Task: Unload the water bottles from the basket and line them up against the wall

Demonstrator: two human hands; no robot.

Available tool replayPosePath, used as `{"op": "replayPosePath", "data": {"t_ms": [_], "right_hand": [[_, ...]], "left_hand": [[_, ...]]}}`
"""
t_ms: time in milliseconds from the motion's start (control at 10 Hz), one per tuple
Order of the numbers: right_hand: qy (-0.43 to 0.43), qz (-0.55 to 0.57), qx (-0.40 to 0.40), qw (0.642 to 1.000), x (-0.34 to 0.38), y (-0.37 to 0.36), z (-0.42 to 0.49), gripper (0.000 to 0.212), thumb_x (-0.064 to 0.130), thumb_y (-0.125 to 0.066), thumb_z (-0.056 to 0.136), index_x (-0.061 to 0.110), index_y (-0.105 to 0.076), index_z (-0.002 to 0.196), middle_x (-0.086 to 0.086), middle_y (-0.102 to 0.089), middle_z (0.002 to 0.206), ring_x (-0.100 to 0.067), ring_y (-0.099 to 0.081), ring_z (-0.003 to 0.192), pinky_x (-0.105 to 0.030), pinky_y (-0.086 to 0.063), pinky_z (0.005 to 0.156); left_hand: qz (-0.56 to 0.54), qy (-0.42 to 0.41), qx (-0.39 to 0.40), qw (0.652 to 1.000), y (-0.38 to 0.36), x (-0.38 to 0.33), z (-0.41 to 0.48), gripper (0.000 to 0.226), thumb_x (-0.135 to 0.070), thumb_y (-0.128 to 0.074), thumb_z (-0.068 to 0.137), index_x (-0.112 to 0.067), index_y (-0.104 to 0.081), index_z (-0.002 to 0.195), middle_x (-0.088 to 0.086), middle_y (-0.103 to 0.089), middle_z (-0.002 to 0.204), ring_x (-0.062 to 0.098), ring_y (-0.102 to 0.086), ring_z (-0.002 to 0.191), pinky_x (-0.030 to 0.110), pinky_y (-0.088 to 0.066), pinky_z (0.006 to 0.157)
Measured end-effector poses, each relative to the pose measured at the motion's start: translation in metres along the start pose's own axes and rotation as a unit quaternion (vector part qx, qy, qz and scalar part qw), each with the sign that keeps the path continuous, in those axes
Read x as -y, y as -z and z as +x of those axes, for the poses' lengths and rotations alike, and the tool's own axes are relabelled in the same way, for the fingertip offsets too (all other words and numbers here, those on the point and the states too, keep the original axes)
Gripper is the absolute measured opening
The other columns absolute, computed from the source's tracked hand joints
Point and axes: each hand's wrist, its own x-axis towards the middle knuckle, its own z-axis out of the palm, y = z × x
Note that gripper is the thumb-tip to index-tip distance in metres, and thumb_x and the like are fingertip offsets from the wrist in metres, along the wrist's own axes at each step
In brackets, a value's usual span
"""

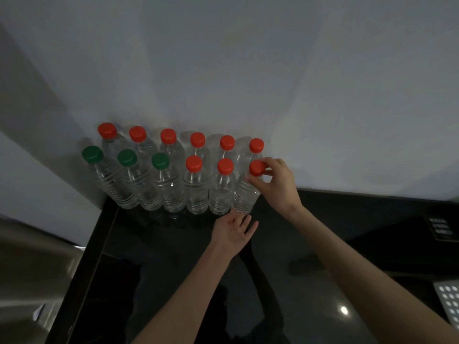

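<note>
Two rows of clear water bottles stand upright on the black counter [285, 244] against the white wall [248, 70]. The back row has several red-capped bottles [169, 145]. The front row holds three green-capped bottles [161, 180] on the left and three red-capped ones on the right. My right hand [275, 182] grips the neck and red cap of the rightmost front bottle [244, 194]. My left hand [233, 232] lies open, palm down, with its fingertips at the base of that bottle. No basket is in view.
A steel appliance side [32, 264] fills the lower left beside the counter's left edge. At the right edge sit a dark panel with white lettering [442, 229] and a perforated metal plate [449, 304]. The glossy counter reflects my arms.
</note>
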Motion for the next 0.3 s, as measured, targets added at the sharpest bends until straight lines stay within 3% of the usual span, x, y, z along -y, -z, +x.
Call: {"op": "replayPosePath", "data": {"t_ms": [100, 200, 300], "right_hand": [[-0.011, 0.002, 0.04, 0.999, 0.002, 0.006, -0.003, 0.035, 0.024, -0.07, 0.087, 0.013, -0.059, 0.118, -0.007, -0.059, 0.118, -0.015, -0.057, 0.106, -0.025, -0.048, 0.095], [-0.029, 0.021, 0.065, 0.997, 0.009, 0.013, -0.016, 0.042, 0.017, -0.065, 0.091, 0.012, -0.051, 0.13, -0.007, -0.057, 0.13, -0.014, -0.053, 0.116, -0.037, -0.045, 0.105], [-0.053, 0.031, 0.034, 0.998, 0.019, 0.023, -0.034, 0.05, 0.019, -0.065, 0.091, 0.013, -0.045, 0.137, -0.005, -0.052, 0.136, -0.011, -0.048, 0.119, -0.031, -0.042, 0.104]], "left_hand": [[-0.013, 0.007, -0.06, 0.998, -0.016, -0.002, -0.016, 0.051, -0.019, -0.038, 0.102, -0.012, -0.028, 0.152, 0.014, -0.032, 0.156, 0.032, -0.029, 0.145, 0.05, -0.028, 0.113], [0.047, 0.005, -0.06, 0.997, -0.023, -0.006, -0.034, 0.051, -0.018, -0.047, 0.099, -0.012, -0.037, 0.148, 0.011, -0.039, 0.153, 0.032, -0.035, 0.141, 0.049, -0.033, 0.108], [0.148, -0.014, -0.034, 0.988, -0.03, -0.014, -0.06, 0.046, -0.02, -0.047, 0.099, -0.012, -0.043, 0.145, 0.007, -0.047, 0.147, 0.03, -0.039, 0.138, 0.047, -0.034, 0.109]]}}
